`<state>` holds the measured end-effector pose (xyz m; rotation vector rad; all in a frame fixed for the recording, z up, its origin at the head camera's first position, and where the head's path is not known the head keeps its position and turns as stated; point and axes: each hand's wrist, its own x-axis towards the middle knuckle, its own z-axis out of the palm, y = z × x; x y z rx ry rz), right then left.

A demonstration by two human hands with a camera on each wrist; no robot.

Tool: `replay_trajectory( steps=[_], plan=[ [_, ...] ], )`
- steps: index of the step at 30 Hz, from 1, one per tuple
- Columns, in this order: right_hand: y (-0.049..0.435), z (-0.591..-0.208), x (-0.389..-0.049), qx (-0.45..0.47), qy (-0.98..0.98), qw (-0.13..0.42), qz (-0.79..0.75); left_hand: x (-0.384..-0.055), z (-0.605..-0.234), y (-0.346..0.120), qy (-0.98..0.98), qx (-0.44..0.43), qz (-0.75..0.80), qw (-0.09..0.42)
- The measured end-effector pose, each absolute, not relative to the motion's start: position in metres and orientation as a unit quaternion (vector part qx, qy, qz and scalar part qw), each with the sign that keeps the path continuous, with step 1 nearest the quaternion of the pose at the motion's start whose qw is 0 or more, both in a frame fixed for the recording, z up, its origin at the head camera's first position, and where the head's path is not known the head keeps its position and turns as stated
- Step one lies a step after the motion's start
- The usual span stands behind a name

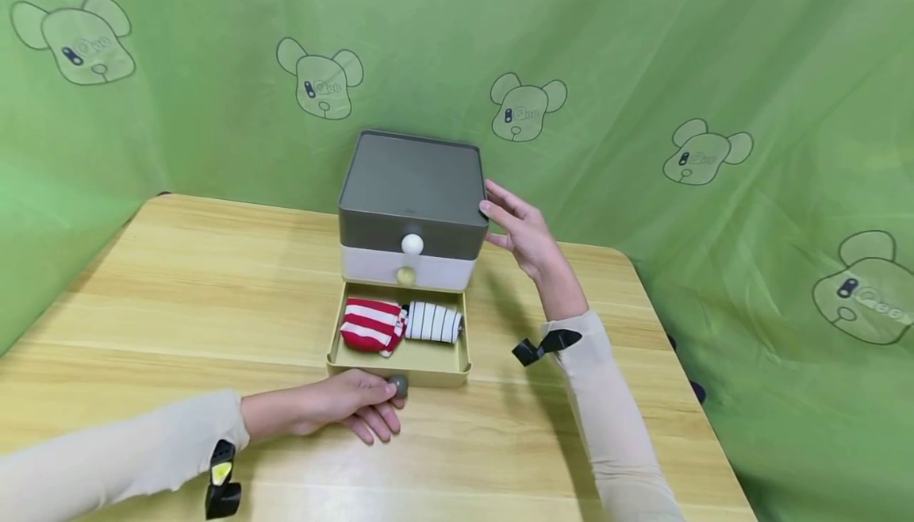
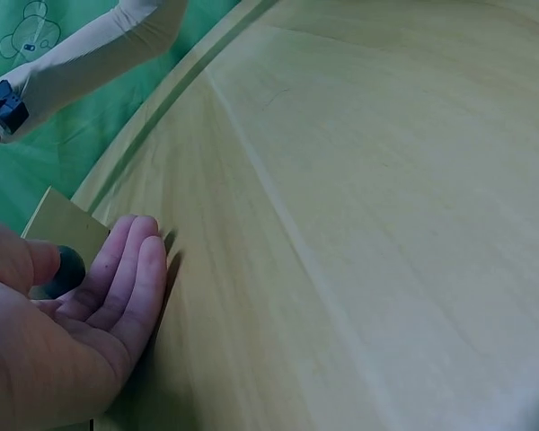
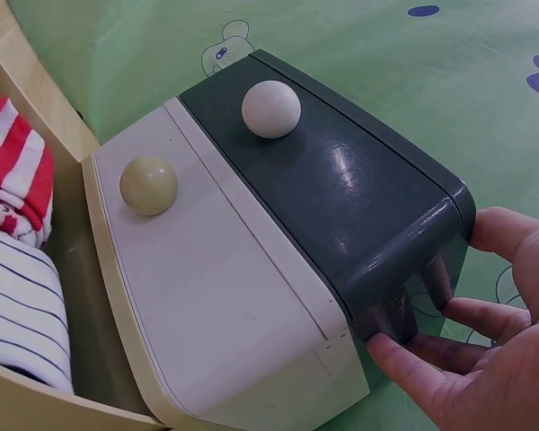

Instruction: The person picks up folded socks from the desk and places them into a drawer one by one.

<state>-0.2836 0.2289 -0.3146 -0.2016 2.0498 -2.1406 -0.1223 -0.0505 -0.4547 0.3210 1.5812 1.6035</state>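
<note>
A small drawer cabinet [image 1: 414,177] has a dark grey top tier, a white middle tier and a yellow bottom drawer [image 1: 428,378] that is pulled out. Inside that drawer lie a folded red-and-white striped cloth [image 1: 371,324] and a rolled white cloth with dark stripes [image 1: 433,322], side by side. My left hand [image 1: 353,401] pinches the drawer's round grey knob [image 2: 69,271], its other fingers extended below. At the cabinet's right side, the fingertips of my right hand [image 1: 524,236] press the dark grey wall, with the thumb at the top edge.
The two upper tiers are closed, with a white knob [image 3: 271,109] on the grey one and a yellowish knob [image 3: 149,186] on the white one. They stand on a wooden table [image 1: 214,292]. Behind it hangs a green curtain [image 1: 428,22] printed with bear heads.
</note>
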Motion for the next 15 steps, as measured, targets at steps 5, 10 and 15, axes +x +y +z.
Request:
replay_trajectory(
  steps=[5,10,15],
  plan=[
    [0.229,-0.316,-0.284,-0.069,0.686,0.084,-0.719,-0.13,-0.453,-0.046,0.642,0.119,0.636,0.411],
    [0.229,-0.315,-0.283,-0.07,0.688,0.084,-0.718,-0.141,-0.45,-0.046,0.649,0.119,0.636,0.401],
    [0.229,-0.315,-0.284,-0.071,0.688,0.084,-0.717,-0.153,-0.453,-0.045,0.651,0.124,0.634,0.399]
  ],
)
